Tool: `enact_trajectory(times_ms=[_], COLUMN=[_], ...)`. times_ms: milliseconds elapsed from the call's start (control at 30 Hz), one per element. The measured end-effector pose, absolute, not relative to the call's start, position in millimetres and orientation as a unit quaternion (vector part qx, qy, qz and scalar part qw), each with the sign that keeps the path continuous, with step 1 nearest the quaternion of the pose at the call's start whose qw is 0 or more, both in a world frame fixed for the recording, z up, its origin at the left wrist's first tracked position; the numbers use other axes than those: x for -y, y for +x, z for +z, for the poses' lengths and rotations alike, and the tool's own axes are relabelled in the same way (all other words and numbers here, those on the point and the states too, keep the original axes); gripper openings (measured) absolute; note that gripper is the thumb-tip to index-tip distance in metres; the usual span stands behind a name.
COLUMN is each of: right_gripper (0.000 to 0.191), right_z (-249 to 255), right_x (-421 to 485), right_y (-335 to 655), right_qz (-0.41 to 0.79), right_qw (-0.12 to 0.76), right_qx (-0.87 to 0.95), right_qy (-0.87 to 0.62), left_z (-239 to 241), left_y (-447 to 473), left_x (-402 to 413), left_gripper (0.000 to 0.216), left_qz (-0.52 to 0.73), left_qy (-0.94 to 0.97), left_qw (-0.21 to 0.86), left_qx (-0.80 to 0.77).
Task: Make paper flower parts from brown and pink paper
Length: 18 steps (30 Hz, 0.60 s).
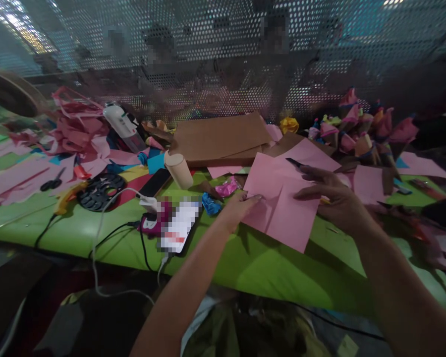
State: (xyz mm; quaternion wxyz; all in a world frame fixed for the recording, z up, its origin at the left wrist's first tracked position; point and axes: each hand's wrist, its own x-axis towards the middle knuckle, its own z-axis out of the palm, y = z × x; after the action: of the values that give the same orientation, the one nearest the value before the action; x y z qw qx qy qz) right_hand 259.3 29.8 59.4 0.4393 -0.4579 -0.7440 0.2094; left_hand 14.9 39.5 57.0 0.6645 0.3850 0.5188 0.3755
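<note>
A large sheet of pink paper (269,178) with a crease down it is held up over the green table. My left hand (240,208) grips its left edge, thumb on top and fingers beneath. Over the sheet's right side, my right hand (329,196) holds a dark pointed tool (294,162), its tip out past the index finger; the rest is hidden, so its kind is unclear. The other right fingers rest on or just above the paper. Beside my left hand lie a crumpled blue wrapper (211,204) and a crumpled shiny pink piece (226,187).
The green table (252,263) carries brown cardboard (223,136), a beige cylinder (178,171), a dark phone (155,183), a lit phone (180,225), a power strip (152,224) with cables, scissors (52,183) and a yellow glue gun (70,196). Paper cones (367,131) stand at the right.
</note>
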Motion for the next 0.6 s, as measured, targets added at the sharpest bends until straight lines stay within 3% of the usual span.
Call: enact_trajectory(times_ms=[333,600], right_gripper=[0.008,0.01], right_z=[60,61], right_x=[-29,-27], right_y=[262,261], right_qz=[0.162,0.136], right_qw=[0.409,0.375], right_qx=[0.764,0.787], right_qy=[-0.472,-0.47], left_z=[45,49], left_y=[11,9], left_x=[-41,-42], left_gripper=[0.022,0.022], left_qz=[0.38,0.374], left_qy=[0.38,0.403], left_qw=[0.696,0.692], left_qx=[-0.476,-0.468])
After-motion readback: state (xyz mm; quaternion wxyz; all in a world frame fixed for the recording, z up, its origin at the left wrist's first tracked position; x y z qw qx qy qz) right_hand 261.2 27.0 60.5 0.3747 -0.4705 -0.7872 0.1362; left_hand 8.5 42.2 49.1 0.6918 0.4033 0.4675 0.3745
